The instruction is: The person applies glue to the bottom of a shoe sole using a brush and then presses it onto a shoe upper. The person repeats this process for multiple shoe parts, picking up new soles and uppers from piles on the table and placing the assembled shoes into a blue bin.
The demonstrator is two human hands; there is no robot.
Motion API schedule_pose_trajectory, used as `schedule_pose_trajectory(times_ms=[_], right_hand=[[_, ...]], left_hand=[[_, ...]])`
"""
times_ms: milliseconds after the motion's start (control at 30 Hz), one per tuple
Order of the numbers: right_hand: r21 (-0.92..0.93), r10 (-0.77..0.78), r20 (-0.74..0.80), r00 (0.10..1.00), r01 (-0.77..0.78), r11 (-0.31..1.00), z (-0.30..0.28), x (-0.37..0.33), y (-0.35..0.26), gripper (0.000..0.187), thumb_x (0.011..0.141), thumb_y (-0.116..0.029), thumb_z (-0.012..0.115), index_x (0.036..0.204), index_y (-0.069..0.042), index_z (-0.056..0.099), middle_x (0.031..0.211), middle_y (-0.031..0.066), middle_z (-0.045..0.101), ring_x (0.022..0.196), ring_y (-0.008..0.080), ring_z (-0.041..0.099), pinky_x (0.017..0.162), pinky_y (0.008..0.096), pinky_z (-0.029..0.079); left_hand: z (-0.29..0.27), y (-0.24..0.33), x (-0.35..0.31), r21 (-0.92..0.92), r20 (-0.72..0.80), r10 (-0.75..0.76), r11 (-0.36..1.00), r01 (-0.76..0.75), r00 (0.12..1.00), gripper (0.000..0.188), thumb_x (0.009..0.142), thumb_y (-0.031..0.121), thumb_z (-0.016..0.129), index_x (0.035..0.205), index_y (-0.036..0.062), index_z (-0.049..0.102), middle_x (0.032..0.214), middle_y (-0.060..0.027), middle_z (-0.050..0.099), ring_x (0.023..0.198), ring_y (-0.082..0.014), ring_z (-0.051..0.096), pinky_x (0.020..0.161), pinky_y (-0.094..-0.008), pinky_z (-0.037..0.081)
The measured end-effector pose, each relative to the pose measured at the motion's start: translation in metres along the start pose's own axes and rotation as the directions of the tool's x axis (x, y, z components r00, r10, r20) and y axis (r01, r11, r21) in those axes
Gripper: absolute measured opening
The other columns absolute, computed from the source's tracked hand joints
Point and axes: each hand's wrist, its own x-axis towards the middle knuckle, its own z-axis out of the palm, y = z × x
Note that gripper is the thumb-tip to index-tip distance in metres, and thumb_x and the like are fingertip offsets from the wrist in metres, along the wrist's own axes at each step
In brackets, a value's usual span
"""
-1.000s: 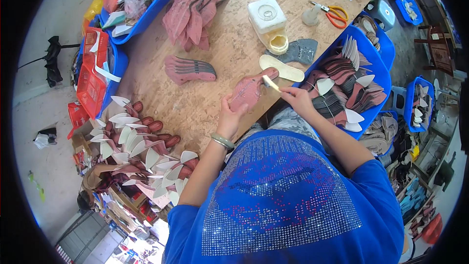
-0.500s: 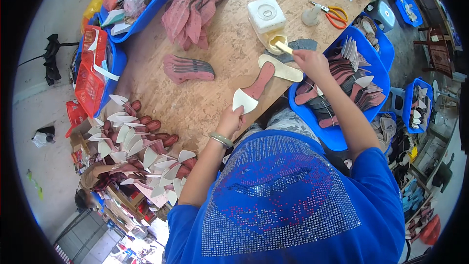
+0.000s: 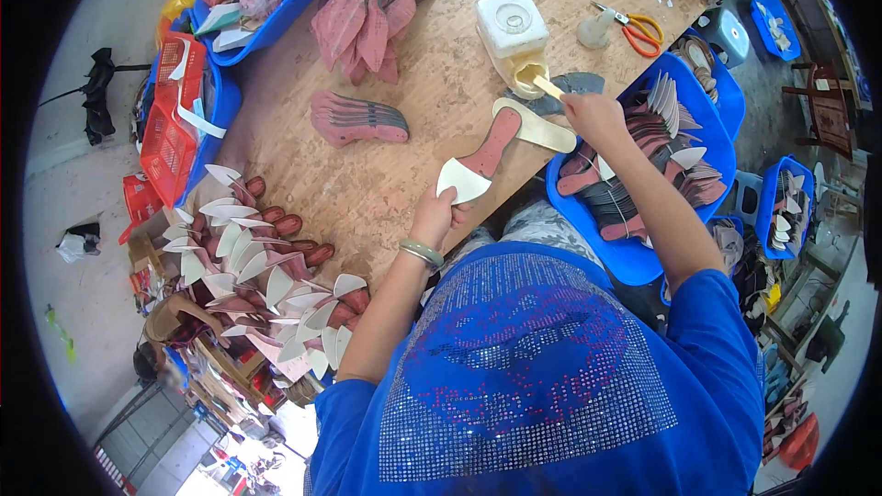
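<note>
My left hand pinches the white end piece of a reddish shoe insole, which lies on the table near the front edge. In my right hand is a flat pale stick. Its far end is hidden inside the yellowed mouth of a white plastic container. A cream sole-shaped piece lies partly under the insole, and a dark grey piece sits behind the stick.
Stacked reddish insoles and a loose pile lie farther back. Many white-tipped insoles crowd the left. Orange-handled pliers and a small bottle are at back right. A blue basket of insoles stands beside the table.
My right hand still holds the stick at the container's mouth, and my left hand keeps its grip on the insole. The whole view has shifted slightly.
</note>
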Motion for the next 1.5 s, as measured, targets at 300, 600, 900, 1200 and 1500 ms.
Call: schedule_pose_trajectory(times_ms=[300,600,900,1200,1500], right_hand=[[0.832,0.02,0.365,0.931,-0.335,0.441,0.041,-0.115,-0.044,0.024,0.08,-0.021,0.071,0.1,-0.007,0.071,0.08,0.0043,0.071,0.069,0.0079,0.061,0.065,0.0251,0.049],[0.602,0.147,0.181,0.972,-0.228,0.765,0.043,-0.091,-0.036,0.024,0.08,-0.031,0.065,0.095,-0.016,0.073,0.076,0.0132,0.068,0.068,0.0281,0.066,0.063,0.0366,0.052],[0.3,0.1,0.118,0.988,-0.132,0.945,0.047,-0.015,-0.012,0.022,0.079,-0.029,0.057,0.089,-0.018,0.074,0.079,0.0123,0.068,0.072,0.0306,0.066,0.068,0.0411,0.054],[0.28,-0.124,0.088,0.988,0.095,0.955,0.043,-0.014,-0.044,0.021,0.08,-0.028,0.056,0.089,-0.021,0.074,0.078,0.0097,0.068,0.068,0.0286,0.066,0.064,0.0416,0.053],[0.606,-0.095,0.179,0.979,-0.034,0.795,0.047,-0.065,-0.108,0.023,0.081,-0.031,0.061,0.095,-0.017,0.073,0.079,0.01,0.069,0.069,0.0269,0.066,0.061,0.0358,0.052]], left_hand=[[-0.005,0.008,0.0,-0.081,0.038,-0.007,0.997,0.01,0.999,0.022,0.09,0.015,0.044,0.099,-0.0008,0.056,0.069,-0.0078,0.062,0.052,-0.0088,0.053,0.045,-0.0218,0.04],[-0.014,0.006,-0.002,-0.048,0.036,-0.01,0.999,0.012,0.999,0.021,0.09,0.014,0.044,0.098,0.0002,0.057,0.069,-0.008,0.062,0.052,-0.0089,0.053,0.046,-0.0219,0.041],[-0.014,0.007,-0.004,0.03,0.041,0.016,0.999,-0.017,0.999,0.024,0.089,0.013,0.044,0.106,-0.0014,0.054,0.068,-0.0089,0.061,0.048,-0.0111,0.053,0.044,-0.0233,0.041],[-0.01,0.005,-0.006,0.041,0.004,0.041,0.998,-0.041,0.999,0.024,0.089,0.011,0.043,0.105,-0.0015,0.054,0.068,-0.0086,0.061,0.048,-0.0116,0.054,0.043,-0.0239,0.041],[-0.004,0.001,-0.005,0.074,-0.005,0.045,0.996,-0.045,0.999,0.023,0.088,0.01,0.042,0.105,-0.0004,0.054,0.068,-0.0068,0.059,0.047,-0.0111,0.052,0.043,-0.024,0.041]])
